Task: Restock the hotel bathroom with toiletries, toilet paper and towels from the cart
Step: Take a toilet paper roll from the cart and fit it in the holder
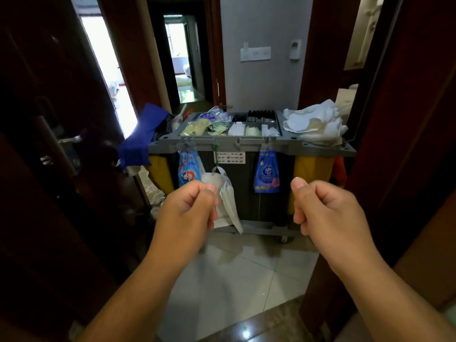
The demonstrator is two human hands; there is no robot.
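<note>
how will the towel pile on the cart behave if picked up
Probably floppy: the towels lie crumpled and drape over the cart edge. Likely to come apart when lifted, since they look loosely heaped rather than folded.

Only "10" is legible, on the left hanging blue packet (188, 169).

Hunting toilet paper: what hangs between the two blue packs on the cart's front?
Head view: a white net bag with a pale roll hangs from a green hook.
</note>
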